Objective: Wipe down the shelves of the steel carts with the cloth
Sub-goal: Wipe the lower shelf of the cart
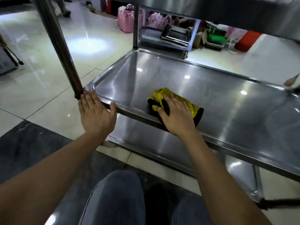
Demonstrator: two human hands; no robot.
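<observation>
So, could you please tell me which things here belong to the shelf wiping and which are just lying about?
Belongs to the job:
- yellow cloth under the right hand
- steel cart shelf
- left hand on the shelf's rim by the cart post

Just lying about:
- pink bags
- green crate
- red box

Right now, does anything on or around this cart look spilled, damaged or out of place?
Nothing stands out. The right hand presses the cloth flat on the shelf, the left hand rests on the shelf's rim by the post, and the steel shows only light reflections.
</observation>
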